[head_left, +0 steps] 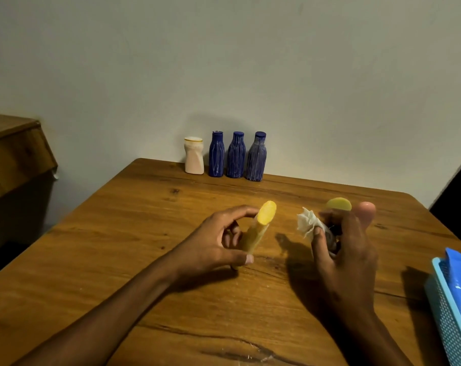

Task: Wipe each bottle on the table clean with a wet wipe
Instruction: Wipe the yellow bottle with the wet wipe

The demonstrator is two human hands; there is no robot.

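The left hand (219, 240) curls its fingers round a tilted yellow bottle (258, 228) above the table (145, 233). The right hand (343, 249) pinches a crumpled wipe (307, 223) while gripping another yellow-capped bottle (339, 204) nearby.

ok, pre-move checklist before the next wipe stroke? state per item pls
1. Left hand grips the yellow-capped bottle: ok; fingers curl round its body, bottle tilted.
2. Wet wipe in right hand: ok, pinched and bunched.
3. Wipe touching that bottle: not ok, a gap shows between them.
4. Right hand free of other items: not ok; it also holds a second yellow-capped item, mostly hidden.
5. Remaining bottles upright by the wall: ok, white bottle and three blue bottles.
6. Whether those four are already wiped: cannot tell.
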